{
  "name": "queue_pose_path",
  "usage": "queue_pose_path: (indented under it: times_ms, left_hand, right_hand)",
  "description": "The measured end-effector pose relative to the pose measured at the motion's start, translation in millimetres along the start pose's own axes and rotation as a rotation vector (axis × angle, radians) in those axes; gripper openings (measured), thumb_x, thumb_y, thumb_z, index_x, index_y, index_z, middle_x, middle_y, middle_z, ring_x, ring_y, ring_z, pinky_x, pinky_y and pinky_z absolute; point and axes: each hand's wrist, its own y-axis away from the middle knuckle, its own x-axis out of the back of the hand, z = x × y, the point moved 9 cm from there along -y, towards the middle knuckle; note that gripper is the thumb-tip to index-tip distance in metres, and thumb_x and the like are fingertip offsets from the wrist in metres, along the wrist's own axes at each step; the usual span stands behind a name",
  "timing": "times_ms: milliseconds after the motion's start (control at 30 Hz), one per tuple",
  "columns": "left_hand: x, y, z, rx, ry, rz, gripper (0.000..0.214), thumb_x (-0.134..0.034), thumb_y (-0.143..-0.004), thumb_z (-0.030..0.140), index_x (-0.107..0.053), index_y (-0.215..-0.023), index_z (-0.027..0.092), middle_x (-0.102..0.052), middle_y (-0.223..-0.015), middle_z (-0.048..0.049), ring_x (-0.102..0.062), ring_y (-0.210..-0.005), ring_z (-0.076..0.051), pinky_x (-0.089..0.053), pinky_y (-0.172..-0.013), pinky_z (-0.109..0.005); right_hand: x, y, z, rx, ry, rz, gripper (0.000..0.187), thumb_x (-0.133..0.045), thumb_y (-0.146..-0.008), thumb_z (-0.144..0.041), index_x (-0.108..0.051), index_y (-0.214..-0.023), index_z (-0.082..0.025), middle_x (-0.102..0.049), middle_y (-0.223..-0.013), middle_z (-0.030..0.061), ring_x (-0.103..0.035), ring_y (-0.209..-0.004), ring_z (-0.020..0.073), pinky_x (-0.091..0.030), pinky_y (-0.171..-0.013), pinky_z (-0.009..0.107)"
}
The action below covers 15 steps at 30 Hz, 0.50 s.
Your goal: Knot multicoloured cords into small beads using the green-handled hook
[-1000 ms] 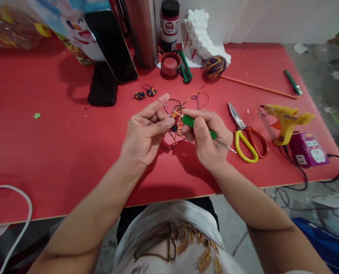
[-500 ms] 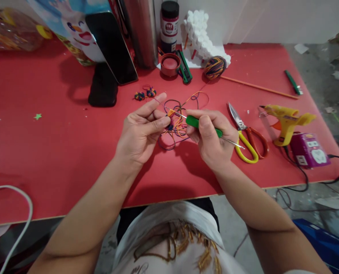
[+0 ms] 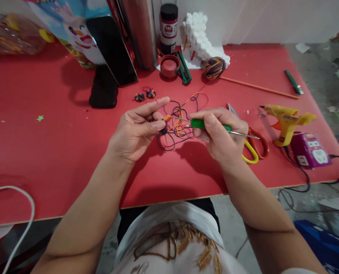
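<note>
Between thumb and fingers, my left hand (image 3: 137,131) pinches a small multicoloured crochet piece (image 3: 164,128), dark blue with orange and pink yarn. A strand of yarn passes over the raised index finger. My right hand (image 3: 222,133) is closed around the green handle of a crochet hook (image 3: 198,123), whose thin metal shaft points left at the piece. Whether the hook tip sits inside a loop is too small to tell. Beneath and between both hands lies a loose tangle of multicoloured yarn (image 3: 181,127). Two small finished-looking crochet pieces (image 3: 145,95) rest just beyond my left hand.
Scissors (image 3: 253,146) lie partly behind my right hand, beside a yellow glue gun (image 3: 286,118) and a purple box (image 3: 310,150). At the back stand a phone (image 3: 112,49), a steel flask (image 3: 142,34), a dark jar (image 3: 168,30), a green cutter (image 3: 183,68) and a yarn ball (image 3: 214,68).
My right hand has moved right with the crochet hook, covering more of the scissors. My left hand has shifted slightly left and down with the crochet piece, so the hands are farther apart.
</note>
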Motion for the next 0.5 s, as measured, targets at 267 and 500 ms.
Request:
queue_pose_path:
  times_ms: [267,500]
  left_hand:
    - [-9.4,2.2,-0.9,0.043,0.006,-0.070,0.046,-0.099,-0.064,0.011,-0.090,-0.109,0.018,-0.075,-0.075,-0.0009,-0.068,-0.066,-0.010,-0.063,-0.067,-0.017]
    - [-11.4,3.6,-3.5,0.090,0.022,-0.074,0.045,-0.099,-0.063,0.009,-0.090,-0.106,0.019,-0.075,-0.075,-0.0007,-0.070,-0.069,-0.009,-0.062,-0.066,-0.015]
  right_hand:
    - [5.6,-5.8,-0.9,-0.045,-0.073,0.016,0.024,-0.082,-0.095,-0.046,-0.090,-0.091,-0.024,-0.067,-0.063,0.0005,-0.054,-0.048,0.0099,-0.035,-0.039,0.022]
    - [-1.5,-10.0,3.9,-0.103,-0.209,-0.128,0.022,-0.076,-0.101,-0.038,-0.089,-0.094,-0.022,-0.066,-0.059,-0.0010,-0.040,-0.042,0.0057,-0.027,-0.040,0.022]
